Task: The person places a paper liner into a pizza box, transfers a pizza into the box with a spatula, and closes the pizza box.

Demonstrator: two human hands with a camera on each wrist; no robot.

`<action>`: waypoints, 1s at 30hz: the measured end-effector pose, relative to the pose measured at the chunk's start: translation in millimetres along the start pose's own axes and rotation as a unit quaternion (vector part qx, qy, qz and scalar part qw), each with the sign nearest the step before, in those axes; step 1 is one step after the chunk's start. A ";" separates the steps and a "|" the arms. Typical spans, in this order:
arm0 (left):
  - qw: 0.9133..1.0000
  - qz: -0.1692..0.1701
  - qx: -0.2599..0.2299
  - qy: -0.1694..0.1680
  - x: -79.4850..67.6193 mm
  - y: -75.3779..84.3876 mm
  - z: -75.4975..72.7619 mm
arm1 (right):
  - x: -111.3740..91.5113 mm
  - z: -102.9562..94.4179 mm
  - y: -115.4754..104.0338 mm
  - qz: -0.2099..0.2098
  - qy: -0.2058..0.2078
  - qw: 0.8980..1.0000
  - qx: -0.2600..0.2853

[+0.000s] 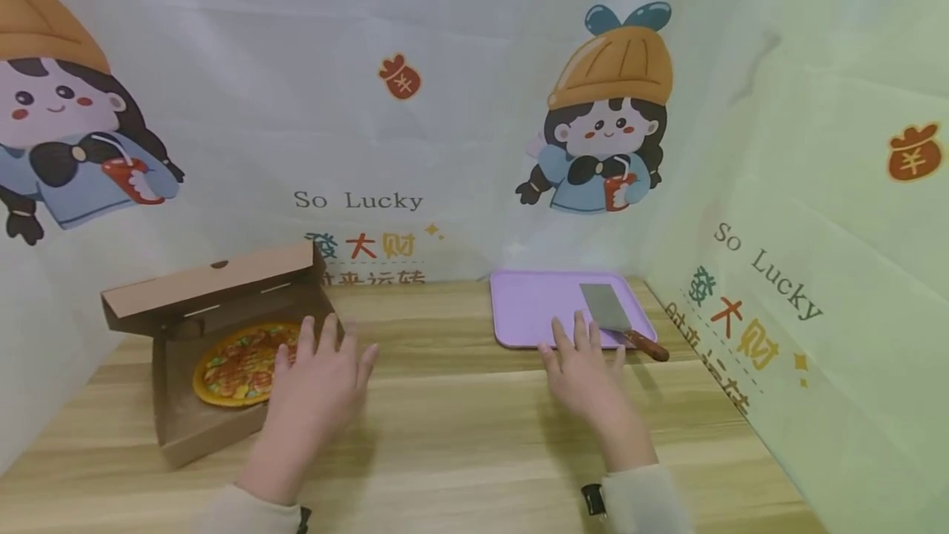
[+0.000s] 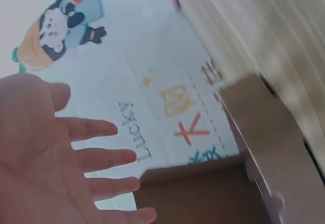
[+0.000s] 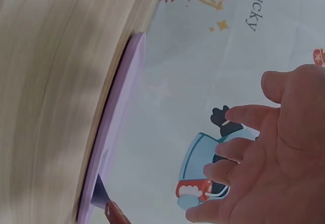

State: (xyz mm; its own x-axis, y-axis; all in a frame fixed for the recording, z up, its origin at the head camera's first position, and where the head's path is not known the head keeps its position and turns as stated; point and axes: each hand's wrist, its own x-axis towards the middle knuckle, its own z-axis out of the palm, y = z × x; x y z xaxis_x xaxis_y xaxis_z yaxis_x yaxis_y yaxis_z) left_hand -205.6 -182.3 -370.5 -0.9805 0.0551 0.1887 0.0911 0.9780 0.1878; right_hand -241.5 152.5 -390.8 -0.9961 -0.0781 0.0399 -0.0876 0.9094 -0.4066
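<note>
Head view: spread hands [image 1: 319,381] [image 1: 589,377], well apart, above wood-grain table [image 1: 460,435], printed cloth [image 1: 474,147] behind.

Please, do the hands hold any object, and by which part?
Nothing is held: the left hand and right hand are both open and empty.

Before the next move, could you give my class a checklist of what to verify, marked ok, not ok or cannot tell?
1. Pizza box open: ok, lid raised.
2. Pizza fully visible in head view: not ok, left hand covers part.
3. Left hand empty: ok.
4. Right hand holding spatula: not ok, empty.
5. Spatula handle reachable: ok, juts past tray edge.
6. Pizza already sliced: cannot tell.
</note>
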 end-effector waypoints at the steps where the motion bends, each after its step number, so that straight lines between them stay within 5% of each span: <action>1: 1.000 0.000 -0.003 -0.004 -0.8 4.9 2.2 | -2.2 2.7 -1.9 -0.001 0.001 1.000 0.005; 11: 0.999 0.021 -0.025 -0.044 -6.6 29.1 28.8 | -17.2 15.5 -10.1 -0.032 0.014 0.999 0.005; 30: 0.997 0.009 -0.035 -0.067 -2.5 32.2 58.6 | -25.3 14.0 -11.1 -0.015 0.005 1.000 0.002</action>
State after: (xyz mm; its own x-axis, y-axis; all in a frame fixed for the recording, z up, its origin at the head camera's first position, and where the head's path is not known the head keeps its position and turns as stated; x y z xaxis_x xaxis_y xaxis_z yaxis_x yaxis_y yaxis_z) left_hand -210.5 -139.2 -421.4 -0.9926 0.1044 0.0624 0.1169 0.9605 0.2526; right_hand -215.3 138.7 -400.1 -0.9930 -0.1011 0.0609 -0.1172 0.9050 -0.4089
